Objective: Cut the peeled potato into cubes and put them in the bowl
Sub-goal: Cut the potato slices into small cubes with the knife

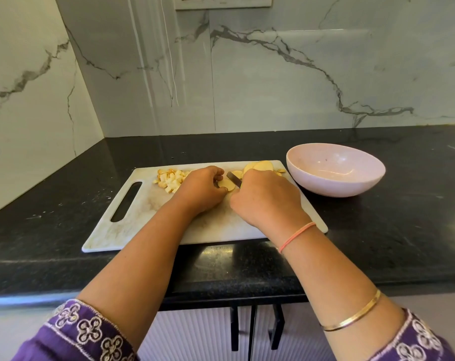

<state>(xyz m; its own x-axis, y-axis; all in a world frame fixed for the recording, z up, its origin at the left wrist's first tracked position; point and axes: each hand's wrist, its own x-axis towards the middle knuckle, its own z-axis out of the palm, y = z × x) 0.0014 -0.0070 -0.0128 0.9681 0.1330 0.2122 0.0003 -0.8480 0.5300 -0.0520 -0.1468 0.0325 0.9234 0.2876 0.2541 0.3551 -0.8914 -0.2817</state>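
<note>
A white cutting board (143, 225) lies on the black counter. A heap of potato cubes (170, 179) sits at its far left. My left hand (201, 188) pinches a round potato slice (227, 184) in the middle of the board. My right hand (268, 196) grips a knife; its dark blade (233, 178) pokes out over that slice, and the handle is hidden in my fist. More potato slices (257, 166) are stacked at the board's far right corner. The pale pink bowl (336, 170) stands right of the board with nothing visible inside.
The black counter (377, 230) runs to a marble wall behind and on the left. Its front edge lies just below the board. Cabinet doors with dark handles (252, 329) are under the counter.
</note>
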